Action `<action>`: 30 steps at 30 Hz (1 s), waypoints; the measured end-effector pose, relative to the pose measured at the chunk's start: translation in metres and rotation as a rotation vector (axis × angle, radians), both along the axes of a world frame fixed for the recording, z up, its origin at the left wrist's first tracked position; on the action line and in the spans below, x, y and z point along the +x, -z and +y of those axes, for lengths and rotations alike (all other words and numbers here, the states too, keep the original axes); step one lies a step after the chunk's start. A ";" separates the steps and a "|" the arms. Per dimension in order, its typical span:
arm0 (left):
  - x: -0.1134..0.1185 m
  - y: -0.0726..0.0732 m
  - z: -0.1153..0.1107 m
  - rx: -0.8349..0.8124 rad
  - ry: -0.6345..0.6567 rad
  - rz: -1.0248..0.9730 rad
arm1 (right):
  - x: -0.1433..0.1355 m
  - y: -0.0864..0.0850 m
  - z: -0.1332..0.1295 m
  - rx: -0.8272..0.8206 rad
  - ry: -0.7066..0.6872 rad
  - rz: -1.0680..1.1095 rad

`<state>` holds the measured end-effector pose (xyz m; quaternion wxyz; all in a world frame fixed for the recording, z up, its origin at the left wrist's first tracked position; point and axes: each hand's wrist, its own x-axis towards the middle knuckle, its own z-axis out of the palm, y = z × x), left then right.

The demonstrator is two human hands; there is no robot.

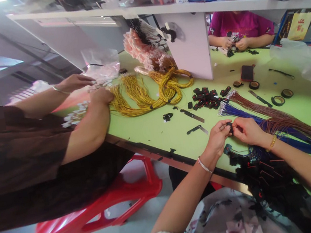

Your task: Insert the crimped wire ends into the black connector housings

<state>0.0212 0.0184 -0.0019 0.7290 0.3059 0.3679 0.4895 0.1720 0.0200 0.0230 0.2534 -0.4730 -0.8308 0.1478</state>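
Note:
My left hand (218, 136) is closed around a small black plastic connector (229, 126), pinched between thumb and fingers. Against it, my right hand (248, 131) is also closed, its fingertips pressed together at the connector; what they grip is too small to make out. Beyond my hands lie a bundle of blue wires (234, 112) and a bundle of brown wires (255, 105), both with crimped tips. A pile of loose black connectors (206, 98) sits farther back. Near my right wrist, many black wired pieces (267, 177) hang over the table edge.
Two utility knives (192, 115) lie left of my hands, another knife (260, 98) behind them. Rolls of black tape (277, 100) are at right. A co-worker's arms (90, 136) reach over yellow wires (141, 99). Another person (241, 32) works opposite. A red stool (121, 196) stands left.

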 end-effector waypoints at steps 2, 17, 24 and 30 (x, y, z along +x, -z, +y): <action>0.001 0.000 -0.002 0.007 -0.023 0.003 | -0.001 0.003 0.000 0.008 -0.006 -0.028; -0.005 -0.020 0.016 -0.025 0.004 -0.058 | 0.032 0.004 0.094 -0.275 0.394 -0.058; -0.008 -0.008 0.017 -0.061 0.019 -0.211 | 0.029 0.010 0.105 -0.246 0.417 0.302; -0.010 -0.003 0.017 -0.047 0.057 -0.251 | -0.002 -0.027 0.081 -0.266 0.191 0.613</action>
